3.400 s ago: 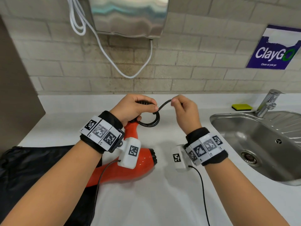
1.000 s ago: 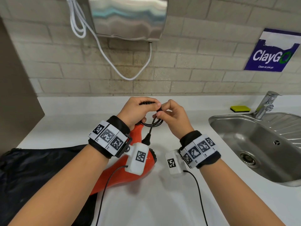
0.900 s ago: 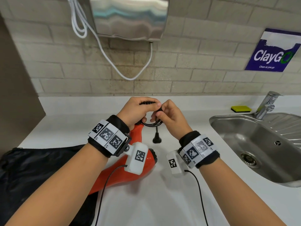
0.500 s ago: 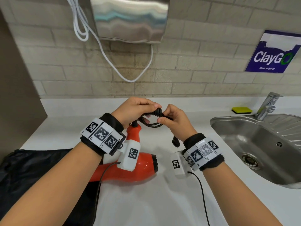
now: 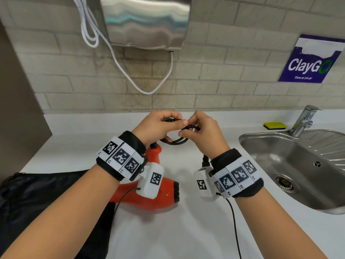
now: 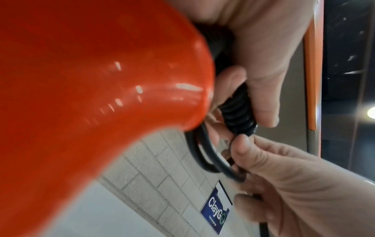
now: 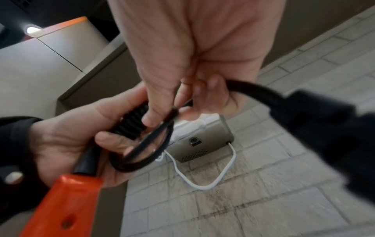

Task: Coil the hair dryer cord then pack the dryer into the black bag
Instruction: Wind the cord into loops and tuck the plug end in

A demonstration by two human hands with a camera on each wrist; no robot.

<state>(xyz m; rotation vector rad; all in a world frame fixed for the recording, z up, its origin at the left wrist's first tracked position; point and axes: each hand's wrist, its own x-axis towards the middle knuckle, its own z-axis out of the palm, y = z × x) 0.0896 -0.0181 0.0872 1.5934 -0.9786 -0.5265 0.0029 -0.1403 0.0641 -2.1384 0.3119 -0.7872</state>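
The orange hair dryer lies on the white counter, handle pointing away from me, its barrel partly over the black bag at the lower left. My left hand grips the coiled black cord above the handle end; the bunched loops sit between its thumb and fingers. My right hand pinches the free end of the cord against the coil. The black plug hangs below my right wrist, seen also in the head view as the plug.
A steel sink with a tap lies to the right, a yellow sponge behind it. A metal hand dryer with a white cable hangs on the brick wall. A dark partition stands at the left.
The right hand has wrapped the cord's loose end round the coil; the plug swung from beside the dryer to under my right wrist. The dryer's barrel turned flatter on the counter.
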